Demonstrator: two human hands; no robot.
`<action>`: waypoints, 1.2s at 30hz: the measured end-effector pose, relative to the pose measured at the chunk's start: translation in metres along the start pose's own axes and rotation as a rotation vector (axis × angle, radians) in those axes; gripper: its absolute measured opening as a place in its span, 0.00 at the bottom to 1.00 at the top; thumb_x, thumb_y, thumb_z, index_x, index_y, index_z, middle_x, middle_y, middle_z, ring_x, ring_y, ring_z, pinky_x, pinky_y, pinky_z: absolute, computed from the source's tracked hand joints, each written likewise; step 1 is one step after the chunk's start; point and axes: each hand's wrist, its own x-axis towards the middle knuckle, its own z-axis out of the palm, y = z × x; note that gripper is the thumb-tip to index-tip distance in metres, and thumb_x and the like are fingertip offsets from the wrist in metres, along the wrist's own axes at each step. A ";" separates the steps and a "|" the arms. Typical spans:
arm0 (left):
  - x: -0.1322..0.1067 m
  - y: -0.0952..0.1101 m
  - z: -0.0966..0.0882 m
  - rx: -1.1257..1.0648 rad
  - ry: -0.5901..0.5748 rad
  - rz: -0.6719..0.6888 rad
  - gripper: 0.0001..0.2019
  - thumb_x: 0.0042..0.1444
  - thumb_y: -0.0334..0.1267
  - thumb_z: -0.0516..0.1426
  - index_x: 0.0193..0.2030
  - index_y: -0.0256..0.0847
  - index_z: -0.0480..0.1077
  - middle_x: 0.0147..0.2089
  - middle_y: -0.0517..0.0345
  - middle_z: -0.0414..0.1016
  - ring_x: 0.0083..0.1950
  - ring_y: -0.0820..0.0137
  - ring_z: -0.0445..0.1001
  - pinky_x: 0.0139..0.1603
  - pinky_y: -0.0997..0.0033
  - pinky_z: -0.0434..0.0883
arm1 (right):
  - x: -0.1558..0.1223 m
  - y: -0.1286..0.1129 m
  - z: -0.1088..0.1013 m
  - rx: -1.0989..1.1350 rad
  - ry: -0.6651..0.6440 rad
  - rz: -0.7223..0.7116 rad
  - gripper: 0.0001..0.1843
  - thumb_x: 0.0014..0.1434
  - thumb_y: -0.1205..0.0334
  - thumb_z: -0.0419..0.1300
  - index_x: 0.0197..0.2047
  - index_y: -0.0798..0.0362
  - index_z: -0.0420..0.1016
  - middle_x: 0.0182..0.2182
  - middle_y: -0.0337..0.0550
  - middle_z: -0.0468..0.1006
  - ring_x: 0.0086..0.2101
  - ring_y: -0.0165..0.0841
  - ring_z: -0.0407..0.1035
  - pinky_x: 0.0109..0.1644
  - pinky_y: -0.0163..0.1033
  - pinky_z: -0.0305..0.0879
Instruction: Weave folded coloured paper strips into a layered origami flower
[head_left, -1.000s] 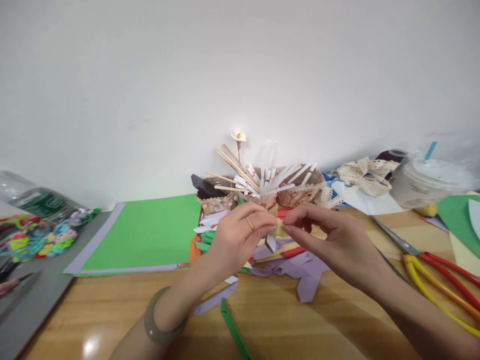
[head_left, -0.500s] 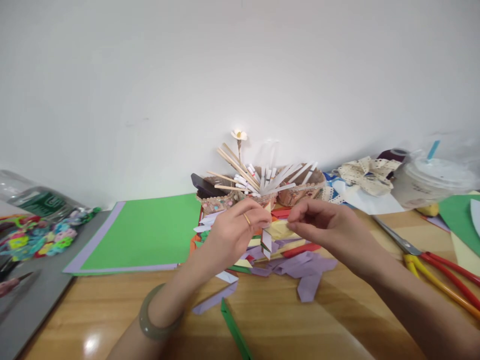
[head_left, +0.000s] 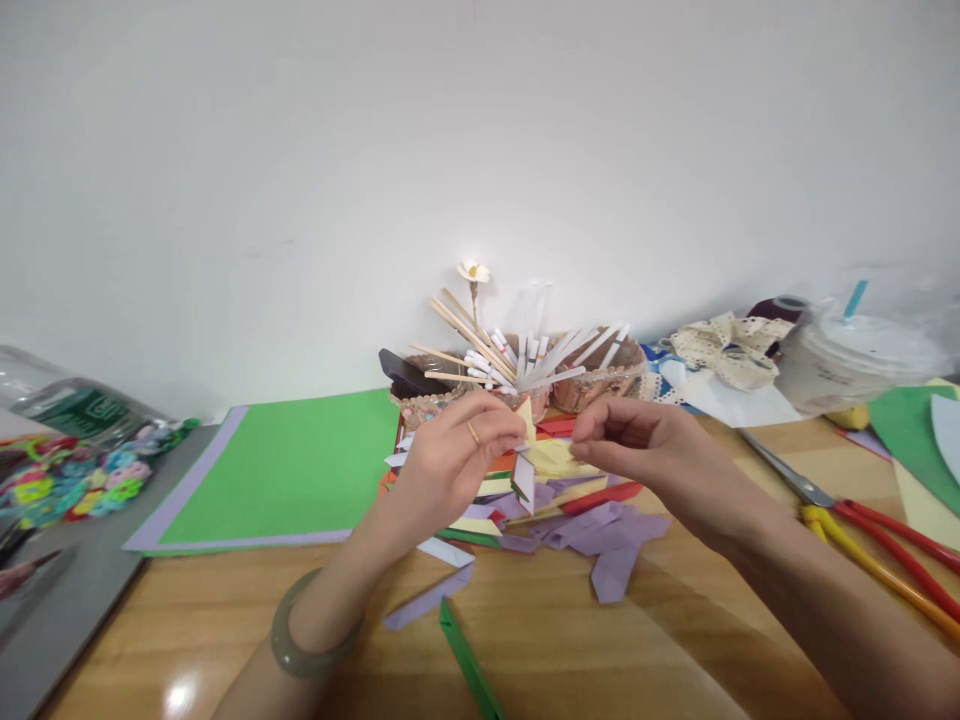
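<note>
The left hand (head_left: 457, 455) pinches a small folded paper (head_left: 523, 485) with white, yellow and red parts, and it sticks out just past the fingertips. Those fingers cover some of it, so I can't see its whole shape. The right hand (head_left: 649, 440) is near it, with the thumb and pointing finger close together by a yellow paper (head_left: 555, 459). I can't tell if the right hand is holding it or is just in front of it. Below both hands is a messy pile of purple paper (head_left: 611, 540) and other colors, partly hidden by the left hand. Nearer than the left hand, a green strip (head_left: 469, 655) lies on the surface (head_left: 585, 650), cut off at the bottom. To the left of the left hand is a big green sheet (head_left: 292, 470). To the right of the right hand are scissors (head_left: 806, 490) with red handles. A yellow handle (head_left: 874, 560) beside them goes partly behind the right arm.
</note>
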 end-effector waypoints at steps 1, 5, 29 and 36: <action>0.000 0.000 0.000 0.001 0.001 -0.002 0.07 0.55 0.24 0.51 0.37 0.37 0.67 0.34 0.57 0.67 0.36 0.76 0.67 0.36 0.76 0.65 | 0.000 0.000 0.000 0.002 0.001 -0.002 0.07 0.45 0.61 0.62 0.25 0.56 0.69 0.22 0.35 0.68 0.25 0.25 0.60 0.27 0.31 0.55; -0.001 -0.002 -0.001 0.013 0.004 -0.013 0.08 0.55 0.23 0.51 0.37 0.37 0.67 0.35 0.56 0.68 0.37 0.76 0.67 0.37 0.76 0.65 | 0.000 0.001 -0.001 0.015 0.004 -0.004 0.07 0.45 0.62 0.62 0.25 0.56 0.69 0.22 0.35 0.69 0.25 0.25 0.61 0.27 0.31 0.56; -0.005 -0.025 0.028 -1.099 0.289 -0.579 0.04 0.50 0.33 0.59 0.30 0.39 0.65 0.33 0.61 0.68 0.38 0.75 0.72 0.37 0.76 0.71 | -0.001 0.011 0.008 -0.259 -0.080 -0.314 0.16 0.54 0.66 0.56 0.47 0.49 0.65 0.47 0.42 0.73 0.39 0.33 0.72 0.37 0.37 0.71; -0.002 -0.019 0.022 -0.918 0.292 -0.700 0.08 0.47 0.36 0.61 0.35 0.38 0.71 0.38 0.58 0.73 0.38 0.74 0.72 0.38 0.76 0.71 | -0.003 0.020 0.008 -0.766 0.258 -0.680 0.17 0.52 0.75 0.53 0.45 0.51 0.68 0.41 0.42 0.77 0.40 0.34 0.73 0.41 0.37 0.69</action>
